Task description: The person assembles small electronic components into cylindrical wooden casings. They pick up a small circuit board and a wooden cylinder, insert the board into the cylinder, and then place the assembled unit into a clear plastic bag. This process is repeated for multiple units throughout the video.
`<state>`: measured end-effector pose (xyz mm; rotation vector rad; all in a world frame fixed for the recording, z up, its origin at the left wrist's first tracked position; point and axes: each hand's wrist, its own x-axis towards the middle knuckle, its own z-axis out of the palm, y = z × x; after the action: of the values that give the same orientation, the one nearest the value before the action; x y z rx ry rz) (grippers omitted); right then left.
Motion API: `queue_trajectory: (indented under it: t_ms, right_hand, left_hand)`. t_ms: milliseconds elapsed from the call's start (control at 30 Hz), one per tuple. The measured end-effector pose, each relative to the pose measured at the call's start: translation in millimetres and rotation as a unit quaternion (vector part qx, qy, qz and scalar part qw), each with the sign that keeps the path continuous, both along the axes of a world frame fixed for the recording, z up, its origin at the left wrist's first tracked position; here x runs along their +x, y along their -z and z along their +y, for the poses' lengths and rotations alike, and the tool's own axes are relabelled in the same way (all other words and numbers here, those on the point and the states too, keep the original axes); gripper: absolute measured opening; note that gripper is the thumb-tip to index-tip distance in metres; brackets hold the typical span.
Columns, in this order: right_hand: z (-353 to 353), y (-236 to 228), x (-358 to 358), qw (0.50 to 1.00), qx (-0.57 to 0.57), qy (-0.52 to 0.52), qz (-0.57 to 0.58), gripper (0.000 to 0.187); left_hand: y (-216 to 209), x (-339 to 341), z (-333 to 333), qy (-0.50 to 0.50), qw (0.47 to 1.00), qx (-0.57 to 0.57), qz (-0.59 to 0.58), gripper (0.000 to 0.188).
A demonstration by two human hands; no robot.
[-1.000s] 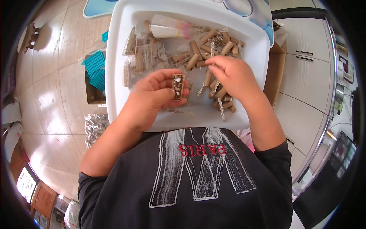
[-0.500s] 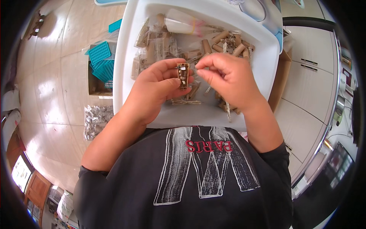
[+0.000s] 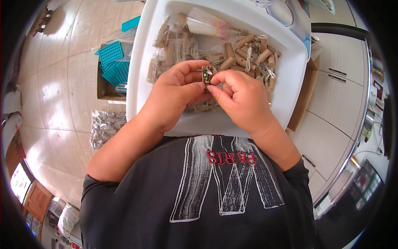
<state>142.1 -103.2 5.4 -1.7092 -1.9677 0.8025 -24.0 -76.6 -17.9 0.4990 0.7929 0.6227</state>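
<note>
Over the white tub (image 3: pixel 137 81), between the two hands, a small brown rectangular piece (image 3: pixel 207 74) is showing its face of pale and dark parts to my remote view. Its long axis is running away from the wearer's chest, nearly upright as I am seeing it, with fingers covering the lower end. The left hand (image 3: pixel 176 89) is grasping it between thumb and fingers from the left, so this hand is the nearer one. The right hand (image 3: pixel 240 93) is bringing thumb and forefinger together at the piece's lower right; the piece is lying up and left of those tips. Whether they are gripping or merely touching, I cannot tell. Beyond the hands, brown cylinders (image 3: pixel 229 50) and silvery wire bundles (image 3: pixel 248 59) are lying loose; clear bags are crowding the left, below a banded plastic roll (image 3: pixel 203 23). Outside the tub, left, teal trays (image 3: pixel 111 51) are sitting in a carton, and a bag of silvery pieces (image 3: pixel 107 129) is resting on the floor.
</note>
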Motion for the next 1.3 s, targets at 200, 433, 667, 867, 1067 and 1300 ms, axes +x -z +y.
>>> queue_trajectory:
  t_ms: [200, 433, 667, 867, 1067, 1300]
  right_hand:
    - [0.3, -2.6, -3.2, 0.999, -0.028, 0.027, -0.001, 0.012]
    - [7.2, 6.6, -0.7, 0.995, 0.095, 0.006, 0.001, 0.01]
    - [5.4, 1.1, 18.8, 0.98, -0.039, 0.144, 0.135, 0.015]
    - [0.5, 6.7, 27.7, 0.995, -0.034, 0.097, -0.018, 0.015]
    - [-5.9, -0.9, 4.2, 0.997, -0.028, 0.061, 0.033, 0.013]
    - [-6.8, 5.1, -2.7, 0.999, 0.034, 0.021, -0.024, 0.012]
  left_hand:
    - [2.8, 0.0, -0.3, 0.002, 1.0, 0.0, -0.004, 0.04]
    - [4.3, 0.5, -1.1, 0.017, 1.0, 0.002, -0.007, 0.04]
    - [4.1, 0.4, -1.1, 0.009, 1.0, -0.006, -0.004, 0.04]
    - [3.9, 0.6, -1.5, 0.01, 1.0, -0.005, 0.001, 0.04]
    - [5.4, 1.1, -1.3, 0.006, 1.0, -0.003, 0.0, 0.039]
    - [4.5, 2.5, -2.5, -0.003, 1.0, -0.001, 0.006, 0.037]
